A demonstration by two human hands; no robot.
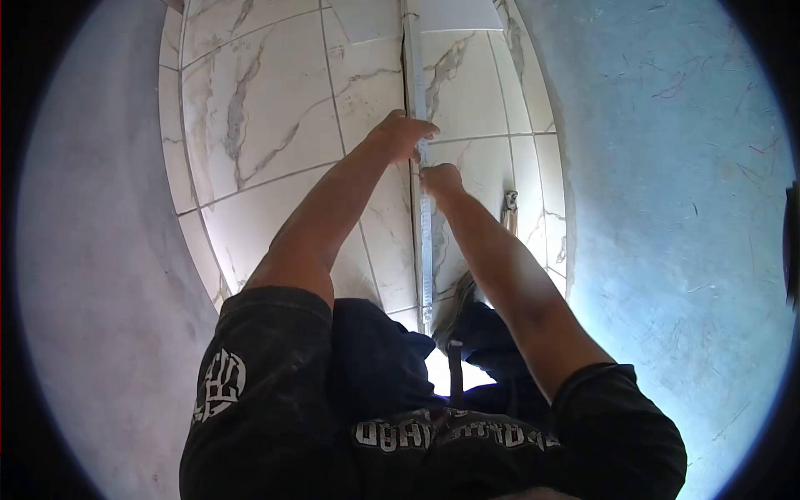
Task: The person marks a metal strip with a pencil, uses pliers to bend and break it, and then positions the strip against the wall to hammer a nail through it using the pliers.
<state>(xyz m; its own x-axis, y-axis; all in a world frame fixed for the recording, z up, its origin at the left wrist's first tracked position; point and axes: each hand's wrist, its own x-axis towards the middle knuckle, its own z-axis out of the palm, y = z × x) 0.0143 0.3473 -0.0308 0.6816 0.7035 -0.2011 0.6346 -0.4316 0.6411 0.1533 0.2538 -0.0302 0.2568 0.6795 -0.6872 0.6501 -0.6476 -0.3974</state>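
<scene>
A long silver metal profile lies lengthwise along the tiled floor, running away from between my legs. A second thin, pale strip with a dark edge runs close along its left side. My left hand reaches across the profile from the left, its thumb and fingers closed around it. Just nearer to me, my right hand is a closed fist against the profile's right side. What sits inside that fist, if anything, is hidden.
A tool with a metal head and pale handles lies on the tiles to the right. White sheets lie at the far end. A grey wall stands at left and a bluish wall at right.
</scene>
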